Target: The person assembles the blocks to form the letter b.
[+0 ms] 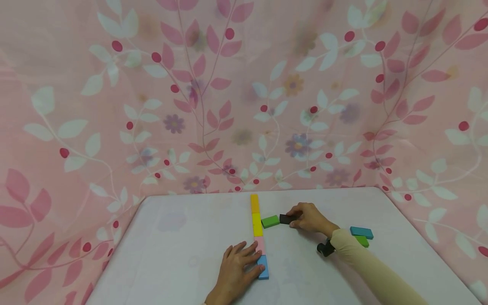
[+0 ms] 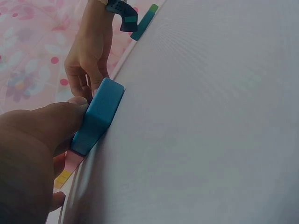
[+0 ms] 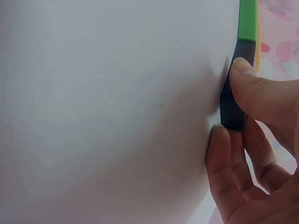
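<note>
A column of rectangular blocks runs down the white table: orange (image 1: 254,204), yellow (image 1: 257,224), pink (image 1: 260,243) and light blue (image 1: 264,273). My left hand (image 1: 235,271) rests beside the near end, its spread fingers touching the pink and blue blocks. In the left wrist view its thumb lies against the blue block (image 2: 100,112). Right of the column, a green block (image 1: 270,221) extends from beside the yellow one. My right hand (image 1: 310,219) pinches a black block (image 1: 284,219) by the green block's right end, with the thumb on the black block (image 3: 233,112) in the right wrist view.
A teal block (image 1: 361,232) and another green block (image 1: 361,241) lie at the right, partly behind the right sleeve (image 1: 366,262). A black device (image 1: 325,248) is on the right wrist. Floral pink cloth (image 1: 244,127) hangs around the white table (image 1: 171,254).
</note>
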Available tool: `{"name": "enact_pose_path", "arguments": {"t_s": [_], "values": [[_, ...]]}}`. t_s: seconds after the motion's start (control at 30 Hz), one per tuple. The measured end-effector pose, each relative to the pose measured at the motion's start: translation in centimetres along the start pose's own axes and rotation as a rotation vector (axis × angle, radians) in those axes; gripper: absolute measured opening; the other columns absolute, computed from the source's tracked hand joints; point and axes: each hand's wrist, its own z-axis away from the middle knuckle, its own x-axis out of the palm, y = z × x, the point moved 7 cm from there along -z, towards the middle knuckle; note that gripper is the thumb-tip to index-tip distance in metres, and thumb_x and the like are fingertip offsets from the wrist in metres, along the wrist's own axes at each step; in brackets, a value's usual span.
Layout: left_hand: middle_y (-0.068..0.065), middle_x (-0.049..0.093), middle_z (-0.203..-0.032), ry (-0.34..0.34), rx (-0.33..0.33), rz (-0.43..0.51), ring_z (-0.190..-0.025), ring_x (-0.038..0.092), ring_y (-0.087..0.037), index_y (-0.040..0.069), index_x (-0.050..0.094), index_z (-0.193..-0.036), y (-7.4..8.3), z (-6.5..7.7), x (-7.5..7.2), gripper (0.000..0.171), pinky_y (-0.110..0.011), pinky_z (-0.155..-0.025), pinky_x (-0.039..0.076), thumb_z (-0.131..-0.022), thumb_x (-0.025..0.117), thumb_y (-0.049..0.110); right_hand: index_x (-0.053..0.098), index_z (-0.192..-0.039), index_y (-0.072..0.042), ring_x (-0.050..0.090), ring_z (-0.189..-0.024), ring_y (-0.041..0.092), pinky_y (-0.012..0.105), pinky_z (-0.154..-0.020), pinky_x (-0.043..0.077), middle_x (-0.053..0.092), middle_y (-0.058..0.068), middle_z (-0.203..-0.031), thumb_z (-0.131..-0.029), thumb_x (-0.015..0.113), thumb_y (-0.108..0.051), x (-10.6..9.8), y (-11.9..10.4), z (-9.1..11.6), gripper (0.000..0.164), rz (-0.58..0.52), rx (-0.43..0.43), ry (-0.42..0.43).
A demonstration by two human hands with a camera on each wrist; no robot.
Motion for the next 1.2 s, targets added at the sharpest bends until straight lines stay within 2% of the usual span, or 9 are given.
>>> {"name": "enact_pose_path", "arguments": {"t_s": [0.2,0.43,0.73,0.83,1.03,1.2], "values": [[0.005,0.067,-0.147,-0.012,-0.012,0.006,-0.139,0.058,-0.035,0.022,0.079,-0.128,-0.1,0.0,0.1,0.040,-0.077,-0.113,0.035,-0.094,0.078,0.045,0.081,-0.114,-0.007,0.071,-0.093,0.017,0.030,-0.081,0.058,0.075,0.005,-0.105,-0.085,0.088,-0.012,0.1,0.2,0.0,0.031,-0.016,0.013,-0.013],[0.004,0.067,-0.147,-0.013,-0.010,0.006,-0.139,0.057,-0.035,0.022,0.079,-0.128,0.0,0.0,0.1,0.040,-0.077,-0.113,0.035,-0.095,0.078,0.044,0.079,-0.118,-0.006,0.070,-0.097,0.019,0.035,-0.085,0.060,0.076,0.006,-0.109,-0.087,0.088,-0.015,0.2,0.4,0.2,0.033,-0.040,0.058,-0.044],[0.005,0.067,-0.147,-0.020,-0.015,0.005,-0.140,0.057,-0.035,0.023,0.078,-0.129,-0.1,0.0,0.2,0.041,-0.076,-0.113,0.035,-0.095,0.078,0.045,0.077,-0.121,-0.004,0.071,-0.098,0.020,0.033,-0.084,0.060,0.076,0.007,-0.111,-0.088,0.087,-0.021,0.0,0.0,0.5,0.038,-0.020,0.006,-0.046],[0.006,0.066,-0.148,-0.035,-0.029,0.009,-0.140,0.056,-0.035,0.024,0.078,-0.129,-0.1,0.0,0.2,0.040,-0.077,-0.114,0.034,-0.094,0.078,0.045,0.074,-0.126,-0.002,0.072,-0.104,0.025,0.038,-0.087,0.061,0.076,0.010,-0.116,-0.088,0.088,-0.026,-0.2,0.1,0.8,0.047,-0.012,-0.013,-0.045],[0.007,0.065,-0.149,-0.071,-0.059,0.016,-0.142,0.055,-0.035,0.026,0.077,-0.130,-0.1,-0.1,0.3,0.041,-0.077,-0.115,0.032,-0.094,0.078,0.046,0.072,-0.131,0.000,0.068,-0.109,0.034,0.053,-0.091,0.059,0.075,0.013,-0.123,-0.090,0.086,-0.033,-2.2,1.0,2.4,0.055,0.014,-0.001,-0.027],[0.007,0.065,-0.149,-0.056,-0.051,0.007,-0.142,0.055,-0.035,0.025,0.077,-0.130,-0.2,0.0,0.1,0.041,-0.076,-0.115,0.033,-0.094,0.078,0.045,0.075,-0.127,-0.004,0.066,-0.107,0.030,0.050,-0.092,0.058,0.076,0.009,-0.121,-0.090,0.085,-0.037,-4.8,2.2,4.7,0.051,0.052,0.044,-0.066]]}}
